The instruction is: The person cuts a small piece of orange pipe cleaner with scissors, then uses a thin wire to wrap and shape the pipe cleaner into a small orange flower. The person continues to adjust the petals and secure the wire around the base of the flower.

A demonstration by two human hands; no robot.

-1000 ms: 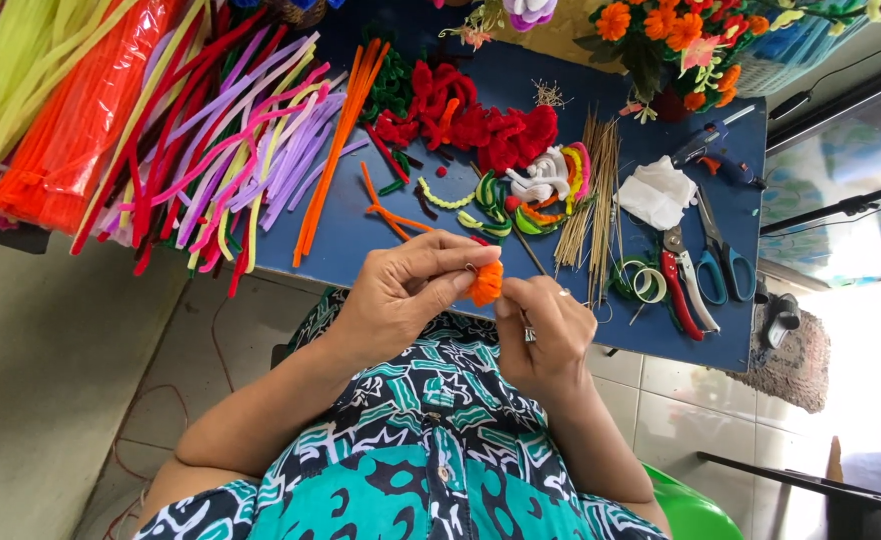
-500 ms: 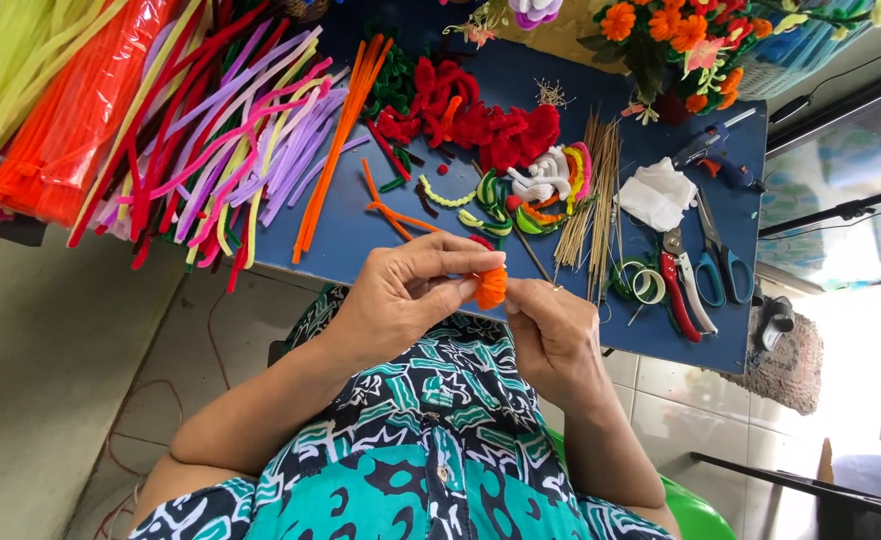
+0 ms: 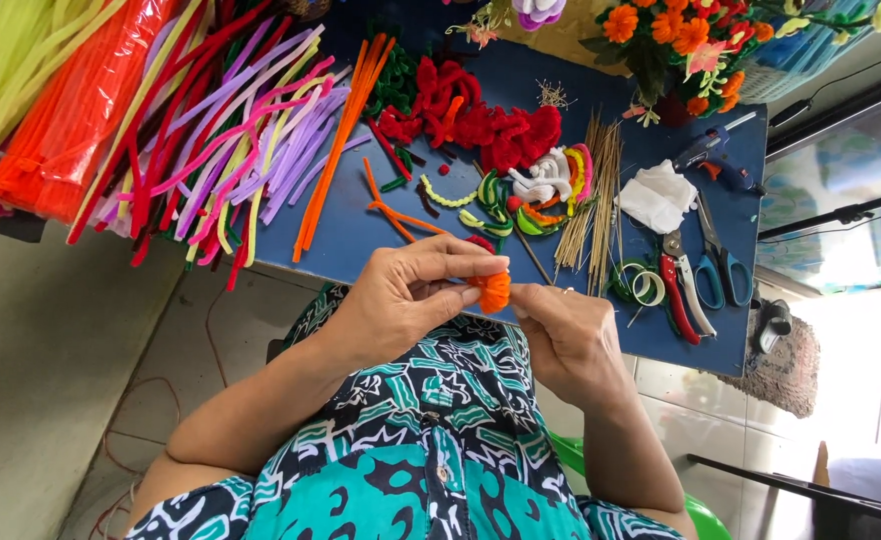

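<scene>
Blue tabletop (image 3: 361, 235) spreads ahead of us, scissors (image 3: 713, 262) at three o'clock. Just off its near edge we pinch a small orange fuzzy coil (image 3: 494, 291) — left hand (image 3: 401, 300) closed around it with thumb and fingers, right hand (image 3: 566, 335) nipping its other side, fingertips nearly shut. Squeezing unevenly could, we judge, loosen the winding — or drop it into our lap.

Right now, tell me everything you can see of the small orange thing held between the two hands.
The orange piece is a small, fuzzy, ruffled bundle that looks like coiled pipe cleaner, bright orange throughout. It is held in the air just in front of the near edge of the blue table, above the patterned lap. The left hand pinches it from one side with thumb and fingertips, and the right hand meets it from the other. Its underside is hidden by the fingers.
</scene>
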